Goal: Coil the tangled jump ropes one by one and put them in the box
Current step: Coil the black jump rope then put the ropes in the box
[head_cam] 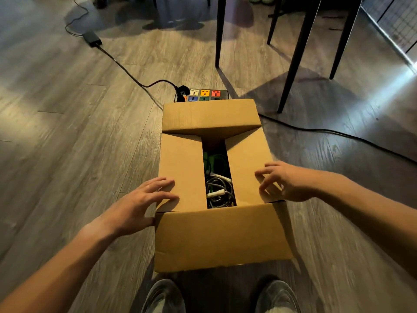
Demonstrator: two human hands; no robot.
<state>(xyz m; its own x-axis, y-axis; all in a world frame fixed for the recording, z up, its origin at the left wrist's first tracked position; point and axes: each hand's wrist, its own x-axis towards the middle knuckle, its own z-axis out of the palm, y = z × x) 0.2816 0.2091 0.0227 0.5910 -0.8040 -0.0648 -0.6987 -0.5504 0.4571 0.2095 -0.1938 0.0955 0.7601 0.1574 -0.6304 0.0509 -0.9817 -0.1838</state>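
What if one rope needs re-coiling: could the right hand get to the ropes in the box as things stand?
Probably not freely. The right hand rests on the right flap, and with the left flap folded in too, only a narrow slot shows the ropes. Lifting a flap first looks easier.

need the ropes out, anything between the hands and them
Yes. The left flap and right flap are folded over the jump ropes, leaving a narrow gap; the left hand and right hand touch the flaps.
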